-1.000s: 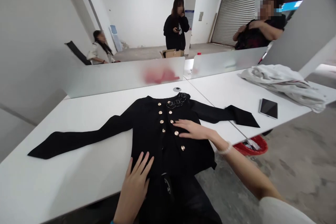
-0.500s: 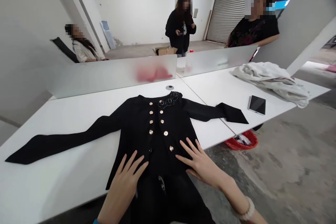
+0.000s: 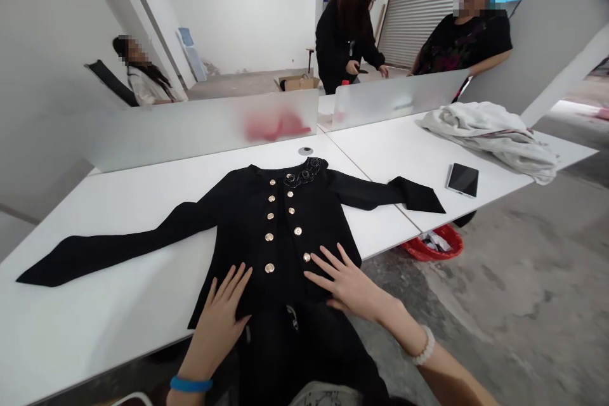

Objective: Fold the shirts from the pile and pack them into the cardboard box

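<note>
A black jacket [image 3: 238,216] lies spread on the white table, with two rows of gold buttons and flower trim on the right of its neckline. Both sleeves stretch out sideways. My left hand [image 3: 221,314] rests flat on the lower left front, fingers extended and the thumb apart. On the lower right front lies my right hand [image 3: 349,282], fingers spread, the fingertips close to the lowest button on that side. Neither hand grips the cloth. The jacket's hem hangs toward my dark-clothed lap, and its exact edge is hard to make out.
Frosted dividers [image 3: 204,130] run along the back of the white table [image 3: 137,304]. At the right are a tablet-like device [image 3: 463,179] and a heap of pale cloth [image 3: 490,139]. A red-lined bin [image 3: 435,244] stands on the floor. Three people are beyond the dividers.
My left hand has shifted slightly left, uncovering the lowest left button. The right hand has slid a little left and up. Behind the divider, the standing person has leaned forward.
</note>
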`<state>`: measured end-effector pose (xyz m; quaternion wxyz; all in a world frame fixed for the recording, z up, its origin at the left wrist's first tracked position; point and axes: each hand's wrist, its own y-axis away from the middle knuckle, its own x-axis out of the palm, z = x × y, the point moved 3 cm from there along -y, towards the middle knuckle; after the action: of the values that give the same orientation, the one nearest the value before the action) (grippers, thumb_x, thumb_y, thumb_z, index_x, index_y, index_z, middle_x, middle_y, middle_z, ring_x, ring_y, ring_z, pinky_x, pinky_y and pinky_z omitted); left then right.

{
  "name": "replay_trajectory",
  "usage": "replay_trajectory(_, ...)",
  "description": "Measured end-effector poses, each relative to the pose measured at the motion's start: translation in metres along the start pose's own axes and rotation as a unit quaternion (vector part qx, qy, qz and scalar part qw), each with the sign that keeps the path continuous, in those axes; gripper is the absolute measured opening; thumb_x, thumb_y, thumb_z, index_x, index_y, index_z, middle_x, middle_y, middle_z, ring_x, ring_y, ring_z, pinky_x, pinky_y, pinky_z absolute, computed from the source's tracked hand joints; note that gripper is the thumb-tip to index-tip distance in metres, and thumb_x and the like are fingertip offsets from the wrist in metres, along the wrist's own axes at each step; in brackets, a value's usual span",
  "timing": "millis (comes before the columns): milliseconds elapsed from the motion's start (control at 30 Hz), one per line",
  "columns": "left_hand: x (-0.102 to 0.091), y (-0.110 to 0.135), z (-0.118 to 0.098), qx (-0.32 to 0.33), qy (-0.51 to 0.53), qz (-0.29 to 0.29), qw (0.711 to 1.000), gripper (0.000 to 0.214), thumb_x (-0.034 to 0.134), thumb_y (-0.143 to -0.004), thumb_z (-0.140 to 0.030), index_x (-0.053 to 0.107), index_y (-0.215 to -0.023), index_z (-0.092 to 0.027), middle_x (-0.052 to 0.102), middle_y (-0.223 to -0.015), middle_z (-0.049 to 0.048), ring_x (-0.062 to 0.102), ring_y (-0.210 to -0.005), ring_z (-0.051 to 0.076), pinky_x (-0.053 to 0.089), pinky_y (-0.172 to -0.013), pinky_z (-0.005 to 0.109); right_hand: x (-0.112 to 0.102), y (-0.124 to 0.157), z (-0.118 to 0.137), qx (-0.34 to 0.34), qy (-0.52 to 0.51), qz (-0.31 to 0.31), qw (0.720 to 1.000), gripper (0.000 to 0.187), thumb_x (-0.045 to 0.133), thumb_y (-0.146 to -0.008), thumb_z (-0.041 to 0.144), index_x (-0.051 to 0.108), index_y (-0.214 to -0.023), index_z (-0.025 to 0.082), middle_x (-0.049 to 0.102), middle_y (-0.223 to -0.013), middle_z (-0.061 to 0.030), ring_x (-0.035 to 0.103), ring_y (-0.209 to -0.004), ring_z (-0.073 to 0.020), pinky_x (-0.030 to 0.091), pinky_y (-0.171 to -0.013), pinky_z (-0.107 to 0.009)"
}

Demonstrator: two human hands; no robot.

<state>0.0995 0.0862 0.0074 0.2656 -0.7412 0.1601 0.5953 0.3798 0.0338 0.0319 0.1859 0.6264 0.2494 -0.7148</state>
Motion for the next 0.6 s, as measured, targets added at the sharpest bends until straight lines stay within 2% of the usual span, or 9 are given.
replay_trajectory(67, 0.006, 0.005, 0.0, -0.001, -0.04, 0.006, 0.999, 0.073, 0.043, -0.078, -0.013, 0.023, -0.147, -0.023, 0.031, -0.151, 0.0045, 0.022, -0.14, 0.026, 0.026, -0.111, 0.055, 0.003, 0.0, -0.001, 0.007, 0.003, -0.001, 1.0, 0.068, 0.062, -0.085, 0.024, 0.03, -0.145, 0.029, 0.029, -0.151, -0.0094, 0.017, -0.141, -0.0333, 0.02, -0.108, -0.064)
replay_trajectory(167, 0.009, 0.008, -0.003, -0.006, -0.067, 0.01, 0.998, 0.073, 0.041, -0.08, -0.014, 0.02, -0.148, -0.024, 0.027, -0.152, 0.0044, 0.019, -0.141, 0.026, 0.025, -0.111, 0.055, -0.003, 0.0, -0.006, 0.01, -0.031, -0.018, 0.999, 0.053, 0.051, -0.091, 0.024, 0.036, -0.142, 0.028, 0.04, -0.146, -0.0072, 0.027, -0.139, -0.0285, 0.022, -0.11, -0.061)
replay_trajectory(300, 0.008, 0.006, -0.008, -0.012, -0.072, 0.024, 0.997, 0.073, 0.044, -0.078, -0.017, 0.022, -0.148, -0.022, 0.026, -0.152, 0.0056, 0.018, -0.141, 0.028, 0.025, -0.11, 0.055, -0.027, -0.005, -0.009, 0.068, -0.098, -0.107, 0.987, 0.042, 0.037, -0.097, 0.024, 0.042, -0.138, 0.019, 0.058, -0.129, -0.0101, 0.046, -0.128, -0.0223, 0.025, -0.112, -0.055)
replay_trajectory(400, 0.007, 0.005, -0.008, -0.018, -0.07, 0.033, 0.997, 0.073, 0.046, -0.078, -0.019, 0.023, -0.148, -0.02, 0.025, -0.153, 0.0064, 0.017, -0.141, 0.028, 0.024, -0.111, 0.056, -0.035, -0.012, 0.002, 0.097, -0.097, -0.166, 0.977, 0.041, 0.034, -0.098, 0.024, 0.044, -0.136, 0.013, 0.057, -0.129, -0.013, 0.045, -0.129, -0.0224, 0.028, -0.112, -0.052)
replay_trajectory(600, 0.002, 0.007, -0.006, -0.02, -0.055, 0.059, 0.997, 0.066, 0.042, -0.085, -0.024, 0.023, -0.148, -0.022, 0.028, -0.152, 0.0066, 0.02, -0.141, 0.029, 0.027, -0.109, 0.056, -0.007, -0.017, 0.04, -0.004, -0.083, -0.086, 0.993, 0.042, 0.045, -0.094, 0.04, 0.053, -0.129, 0.019, 0.052, -0.136, -0.0119, 0.037, -0.133, -0.0293, 0.026, -0.109, -0.058)
